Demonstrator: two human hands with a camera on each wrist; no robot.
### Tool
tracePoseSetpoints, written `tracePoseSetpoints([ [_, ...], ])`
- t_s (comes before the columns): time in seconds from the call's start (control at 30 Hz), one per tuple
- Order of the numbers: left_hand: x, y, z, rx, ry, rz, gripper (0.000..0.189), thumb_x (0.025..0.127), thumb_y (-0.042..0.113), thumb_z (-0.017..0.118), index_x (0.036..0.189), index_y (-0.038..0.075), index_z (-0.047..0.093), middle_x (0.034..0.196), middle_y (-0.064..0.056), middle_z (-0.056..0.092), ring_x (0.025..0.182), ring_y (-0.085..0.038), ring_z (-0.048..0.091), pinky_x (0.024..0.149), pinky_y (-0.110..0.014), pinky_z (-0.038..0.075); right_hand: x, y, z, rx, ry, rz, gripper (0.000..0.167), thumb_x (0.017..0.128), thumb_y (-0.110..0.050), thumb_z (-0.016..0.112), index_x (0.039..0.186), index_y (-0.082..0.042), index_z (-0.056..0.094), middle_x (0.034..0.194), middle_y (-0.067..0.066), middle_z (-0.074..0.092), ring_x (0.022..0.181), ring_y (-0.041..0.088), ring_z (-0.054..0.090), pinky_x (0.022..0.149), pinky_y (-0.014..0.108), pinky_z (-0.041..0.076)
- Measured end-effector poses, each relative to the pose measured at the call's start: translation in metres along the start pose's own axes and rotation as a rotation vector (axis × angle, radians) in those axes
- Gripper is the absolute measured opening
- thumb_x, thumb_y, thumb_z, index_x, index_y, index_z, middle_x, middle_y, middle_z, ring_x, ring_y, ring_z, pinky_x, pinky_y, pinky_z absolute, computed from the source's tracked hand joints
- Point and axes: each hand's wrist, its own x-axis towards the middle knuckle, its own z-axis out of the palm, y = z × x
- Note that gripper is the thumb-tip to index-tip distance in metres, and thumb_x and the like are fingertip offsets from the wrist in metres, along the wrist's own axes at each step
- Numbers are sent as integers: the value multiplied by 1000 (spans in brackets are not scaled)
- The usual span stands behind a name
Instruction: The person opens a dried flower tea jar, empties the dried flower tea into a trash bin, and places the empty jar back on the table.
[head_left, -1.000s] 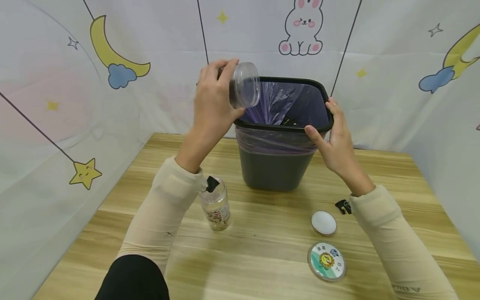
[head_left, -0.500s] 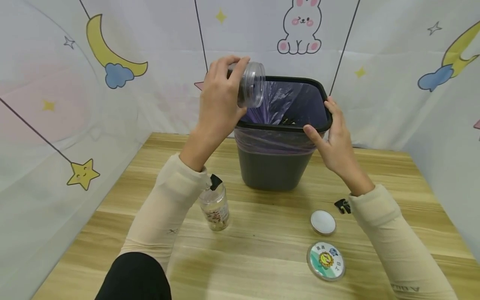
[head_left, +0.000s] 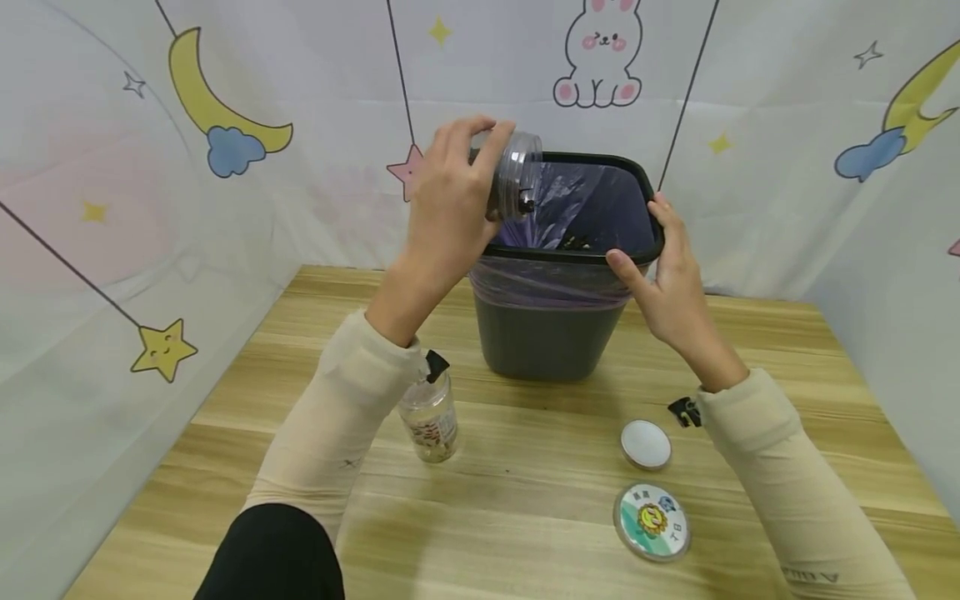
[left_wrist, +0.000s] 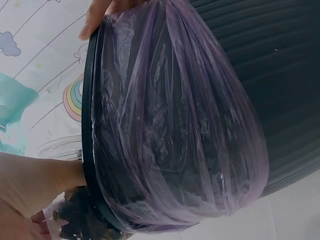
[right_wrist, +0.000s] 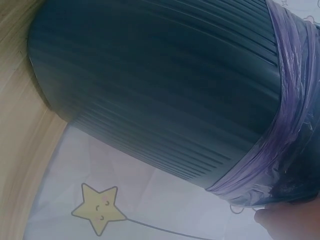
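My left hand [head_left: 450,200] grips a clear plastic jar [head_left: 522,158] and holds it tilted over the left side of the bin's rim, mouth to the right. Dark bits [head_left: 527,202] lie at the jar's mouth; in the left wrist view dark contents [left_wrist: 80,215] show inside. The dark grey trash bin [head_left: 551,337] stands upright, lined with a thin purple bag [left_wrist: 165,125]. At the bin's right front corner, my right hand [head_left: 675,287] holds the black rim, thumb in front and fingers along the side. A few dark and pale bits [head_left: 576,242] are visible inside the bin.
A second clear jar [head_left: 432,425], without a lid, stands on the wooden table [head_left: 510,533] below my left forearm. Right of the middle lie a white lid [head_left: 646,444] and a lid with a sunflower print [head_left: 652,522]. A printed curtain [head_left: 487,75] hangs right behind the bin.
My left hand has moved right with the jar, tipping its mouth further down, and dark bits have come to the mouth. The right hand keeps its hold on the rim.
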Motion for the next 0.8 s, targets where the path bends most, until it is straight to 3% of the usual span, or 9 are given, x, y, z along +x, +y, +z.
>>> tracePoseSetpoints([
  [0.27,-3,0,5,51,10,78,78,72,-5,79,144,4,51,140,-19,48,133,-35,41,114,-37,31,-1,0,0,-5,-8,-3,90,93,-65,53,158,-11,22,164,-8,13,149,16,15,119,51,15],
  [0.43,-5,-1,5,59,2,81,83,69,-3,84,144,5,50,141,-19,47,133,-36,40,115,-37,30,-1,1,1,-8,-9,3,90,93,-65,54,158,-12,22,164,-8,13,149,16,14,119,52,15],
  [0.8,1,-6,-2,56,48,94,80,70,-7,82,143,6,53,140,-18,48,133,-34,41,113,-38,33,-1,2,1,-11,-10,11,89,93,-65,54,158,-14,21,164,-10,13,149,16,15,119,52,16],
])
